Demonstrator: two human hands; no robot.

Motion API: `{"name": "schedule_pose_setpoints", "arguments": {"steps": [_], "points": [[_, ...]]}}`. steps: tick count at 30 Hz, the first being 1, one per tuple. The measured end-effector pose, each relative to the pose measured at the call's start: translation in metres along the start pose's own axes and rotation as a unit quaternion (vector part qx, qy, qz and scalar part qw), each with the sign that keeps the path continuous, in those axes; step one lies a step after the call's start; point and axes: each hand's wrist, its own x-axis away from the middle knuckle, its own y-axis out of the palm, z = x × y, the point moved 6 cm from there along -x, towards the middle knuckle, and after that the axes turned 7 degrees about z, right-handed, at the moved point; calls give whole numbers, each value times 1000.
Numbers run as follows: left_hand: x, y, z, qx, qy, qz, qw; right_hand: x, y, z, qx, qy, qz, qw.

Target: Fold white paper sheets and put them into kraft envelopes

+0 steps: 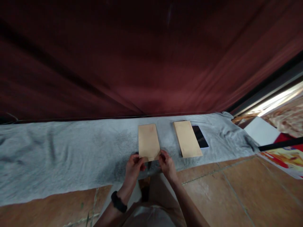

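Observation:
A flat tan paper envelope is held by its two near corners, just above or on the grey cloth. My left hand pinches the near left corner between thumb and fingers. At the near right corner, my right hand grips the envelope's edge the same way. To the right lies a thick stack of similar tan envelopes, squared up on the cloth. A dark-screened phone or tablet sticks out from beside the stack, partly hidden by it.
A grey cloth runs along the floor below a dark red curtain. Brown floor tiles lie on the near side. At the right are a white board-like sheet, a colourful printed package and a dark bar.

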Motion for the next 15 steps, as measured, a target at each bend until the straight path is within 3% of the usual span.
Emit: {"name": "schedule_pose_setpoints", "arguments": {"steps": [3, 7, 10, 15], "points": [[-1, 4, 0, -35, 9, -10, 999, 19, -5, -24, 153, -167, 60, 972], [-1, 8, 2, -70, 25, -17, 997, 49, 20, -43, 215, -313, -53, 924], [0, 8, 3, -78, 26, -23, 996, 58, 31, -41, 245, -340, -100, 902], [1, 7, 5, -128, 26, -20, 991, 56, 30, -33, 274, -328, -106, 898]]}}
